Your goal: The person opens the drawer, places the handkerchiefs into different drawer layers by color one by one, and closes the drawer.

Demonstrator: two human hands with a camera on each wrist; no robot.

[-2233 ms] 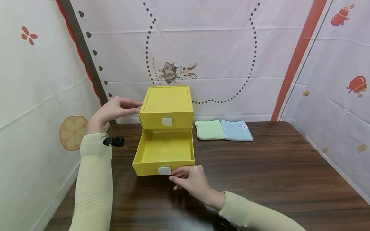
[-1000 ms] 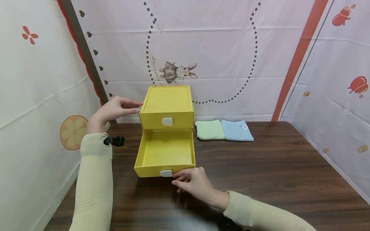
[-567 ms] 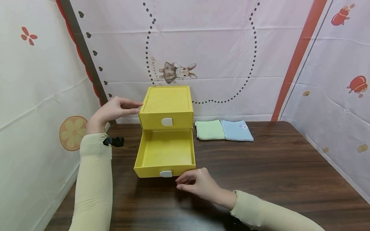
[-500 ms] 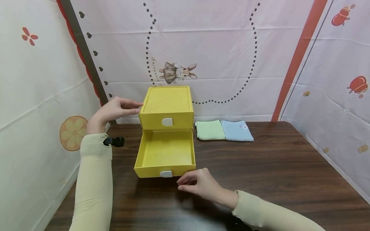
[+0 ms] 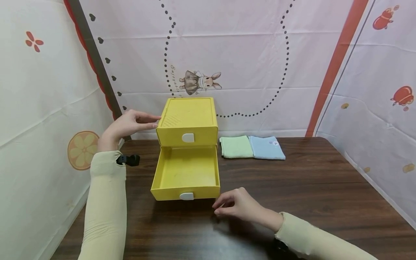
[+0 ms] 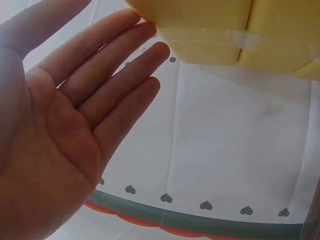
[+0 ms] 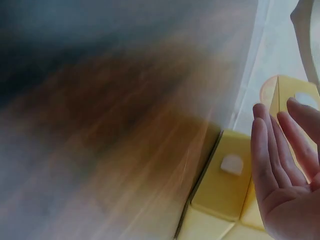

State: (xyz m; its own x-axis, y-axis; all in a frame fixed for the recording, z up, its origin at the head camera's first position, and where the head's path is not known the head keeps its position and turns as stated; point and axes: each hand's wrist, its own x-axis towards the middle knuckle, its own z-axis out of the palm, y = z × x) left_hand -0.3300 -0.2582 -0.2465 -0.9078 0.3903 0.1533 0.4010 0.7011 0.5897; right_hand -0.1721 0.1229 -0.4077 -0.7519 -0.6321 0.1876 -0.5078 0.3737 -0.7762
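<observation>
Wood-grain surface [image 5: 305, 195] bears a yellow plastic box [image 5: 190, 112], its lower drawer [image 5: 172, 194] out. Straight-fingered, the left hand [image 5: 126, 121] touches the box's left side; the right hand [image 5: 241, 204], loosely curved, holding nothing, has moved off the drawer. Only the left wrist view shows clear tape [image 6: 242, 38] across the box.

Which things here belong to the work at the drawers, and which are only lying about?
Likely part of the job:
yellow drawer unit
open lower drawer
left hand, at the unit's side
right hand, near the drawer

Apparently just lying about, untouched:
folded green cloth
folded blue cloth
</observation>
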